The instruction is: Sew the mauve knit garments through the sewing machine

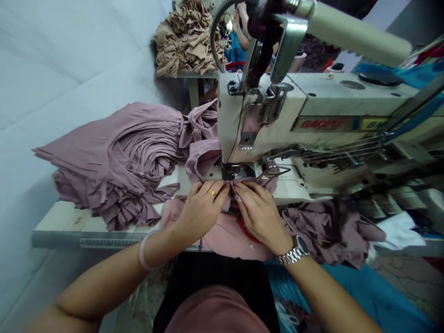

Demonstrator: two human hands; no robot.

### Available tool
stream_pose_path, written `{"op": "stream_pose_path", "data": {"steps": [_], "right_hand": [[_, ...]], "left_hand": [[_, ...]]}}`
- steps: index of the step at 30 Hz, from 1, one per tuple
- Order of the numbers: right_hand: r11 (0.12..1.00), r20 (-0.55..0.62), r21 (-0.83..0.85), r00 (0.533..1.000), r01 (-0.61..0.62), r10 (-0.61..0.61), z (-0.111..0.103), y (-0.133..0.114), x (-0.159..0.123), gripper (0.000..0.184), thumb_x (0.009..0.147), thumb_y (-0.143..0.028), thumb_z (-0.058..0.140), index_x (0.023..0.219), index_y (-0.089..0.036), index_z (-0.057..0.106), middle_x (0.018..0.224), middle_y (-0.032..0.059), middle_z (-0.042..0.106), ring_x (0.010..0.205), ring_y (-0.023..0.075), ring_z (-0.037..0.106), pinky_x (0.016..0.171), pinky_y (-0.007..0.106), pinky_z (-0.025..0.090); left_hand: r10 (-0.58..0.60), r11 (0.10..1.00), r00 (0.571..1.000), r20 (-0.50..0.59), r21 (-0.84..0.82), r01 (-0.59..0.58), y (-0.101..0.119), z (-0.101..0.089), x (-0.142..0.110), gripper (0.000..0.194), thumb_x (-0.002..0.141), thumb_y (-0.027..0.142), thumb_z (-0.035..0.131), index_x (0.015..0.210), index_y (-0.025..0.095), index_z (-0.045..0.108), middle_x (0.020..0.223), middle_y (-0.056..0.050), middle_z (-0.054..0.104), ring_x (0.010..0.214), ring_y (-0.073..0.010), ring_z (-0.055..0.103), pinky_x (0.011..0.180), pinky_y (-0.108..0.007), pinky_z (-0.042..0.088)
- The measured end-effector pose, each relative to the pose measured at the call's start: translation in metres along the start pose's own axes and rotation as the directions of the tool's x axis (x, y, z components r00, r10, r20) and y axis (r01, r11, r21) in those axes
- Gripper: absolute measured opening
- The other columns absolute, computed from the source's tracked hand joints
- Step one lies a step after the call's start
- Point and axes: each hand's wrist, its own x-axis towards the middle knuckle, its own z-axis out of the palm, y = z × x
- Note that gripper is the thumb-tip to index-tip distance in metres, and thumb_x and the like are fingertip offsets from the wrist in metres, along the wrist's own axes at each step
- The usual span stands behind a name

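Note:
A mauve fabric piece [201, 162] lies under the needle area of a white sewing machine [229, 125]. Just in front of the presser foot [234, 172], my left hand [204, 203] pinches the fabric from the left, a ring on one finger. From the right, my right hand [258, 210] closes its fingertips on the same fabric, close to the left fingertips. Beneath both hands spreads a pink cloth [225, 238] at the table edge. What the fingertips grip is partly hidden by the fingers.
To the left, a thick stack of mauve fabric pieces [114, 157] rests on the table [58, 222]. More mauve fabric [322, 226] is bunched at the right. Behind stands a heap of tan fabric [187, 39], with another person's arm [243, 32] beside it. Threads [340, 149] run along the machine.

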Motion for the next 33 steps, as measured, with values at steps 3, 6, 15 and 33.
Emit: {"op": "stream_pose_path", "data": {"steps": [3, 6, 15, 33], "right_hand": [[0.989, 0.043, -0.123, 0.996, 0.085, -0.08, -0.002, 0.0, 0.002, 0.032, 0.093, -0.017, 0.05, 0.124, -0.011, 0.058, 0.136, 0.0092, 0.057, 0.117, 0.0272, 0.048, 0.092, 0.043, 0.045], [0.981, 0.071, -0.155, 0.992, 0.115, -0.105, -0.005, 0.002, 0.003, 0.032, 0.093, -0.018, 0.05, 0.123, -0.011, 0.059, 0.136, 0.009, 0.057, 0.116, 0.0265, 0.048, 0.09, 0.041, 0.046], [0.965, 0.11, -0.192, 0.981, 0.181, -0.162, -0.006, 0.004, 0.001, 0.034, 0.092, -0.016, 0.05, 0.124, -0.009, 0.058, 0.137, 0.009, 0.056, 0.117, 0.0275, 0.047, 0.09, 0.041, 0.045], [0.989, 0.081, -0.111, 0.993, 0.097, -0.088, -0.008, 0.004, 0.008, 0.036, 0.095, -0.023, 0.048, 0.127, -0.008, 0.057, 0.132, 0.0115, 0.058, 0.114, 0.0251, 0.049, 0.093, 0.04, 0.045]], "left_hand": [[0.012, 1.0, 1.0, -0.003, -0.006, -0.012, -0.001, 0.001, 0.0, 0.039, 0.094, 0.017, 0.047, 0.131, 0.01, 0.055, 0.131, -0.014, 0.058, 0.115, -0.0261, 0.054, 0.09, -0.04, 0.045], [0.046, 0.999, 0.999, 0.004, -0.03, -0.046, -0.003, 0.002, 0.0, 0.039, 0.094, 0.014, 0.045, 0.131, 0.007, 0.054, 0.129, -0.015, 0.059, 0.113, -0.025, 0.056, 0.092, -0.038, 0.046], [0.039, 0.996, 0.999, 0.008, -0.081, -0.038, -0.004, 0.001, 0.0, 0.037, 0.093, 0.015, 0.045, 0.129, 0.008, 0.055, 0.129, -0.014, 0.059, 0.113, -0.0258, 0.055, 0.093, -0.039, 0.045], [0.074, 0.995, 0.996, 0.04, -0.067, -0.071, -0.008, -0.004, 0.003, 0.04, 0.094, 0.016, 0.043, 0.132, 0.01, 0.053, 0.132, -0.012, 0.058, 0.114, -0.0253, 0.055, 0.091, -0.039, 0.043]]}}
